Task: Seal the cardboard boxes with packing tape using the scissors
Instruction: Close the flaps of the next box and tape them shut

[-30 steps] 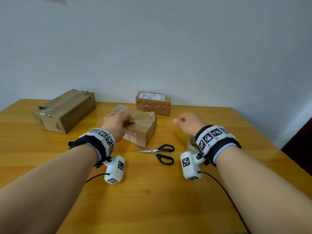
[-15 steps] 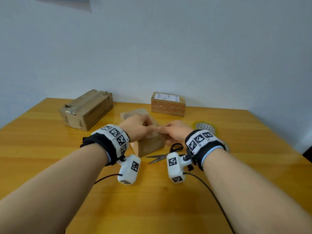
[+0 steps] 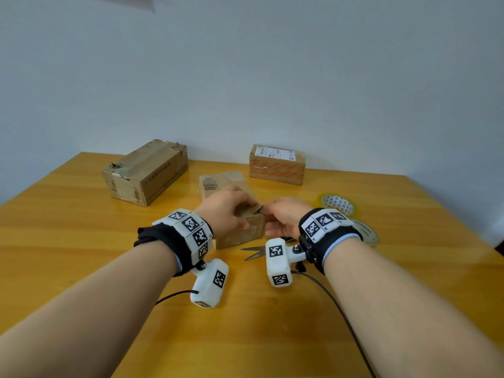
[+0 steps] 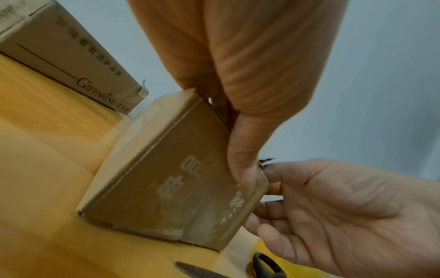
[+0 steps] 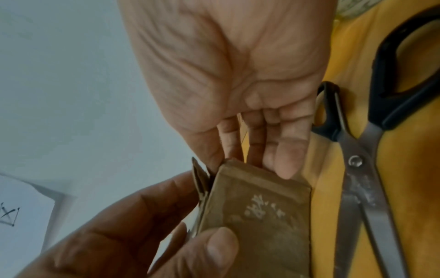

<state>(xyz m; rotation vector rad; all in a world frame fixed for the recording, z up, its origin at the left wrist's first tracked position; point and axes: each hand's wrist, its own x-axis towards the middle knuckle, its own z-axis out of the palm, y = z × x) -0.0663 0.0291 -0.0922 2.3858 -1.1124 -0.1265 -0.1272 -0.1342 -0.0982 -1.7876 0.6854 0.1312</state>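
A small cardboard box (image 3: 240, 236) stands on the wooden table (image 3: 81, 241) in front of me. My left hand (image 3: 227, 214) grips it from above, thumb (image 4: 245, 169) pressed on the near face (image 4: 171, 184). My right hand (image 3: 282, 218) holds the box's right end, fingers (image 5: 283, 150) along the side and thumb at the top edge beside a raised flap (image 5: 200, 180). The black-handled scissors (image 3: 253, 252) lie just right of the box, under my right wrist, and show again in the right wrist view (image 5: 357, 169). Two tape rolls (image 3: 338, 204) (image 3: 365, 233) lie further right.
A larger worn box (image 3: 147, 173) stands at the back left. A small labelled box (image 3: 276, 165) stands at the back centre by the wall. Wrist camera cables trail over the near table (image 3: 272, 336).
One second ago my right hand hovered apart from the box; it has moved left onto the box's right end. The box has turned under my left hand.
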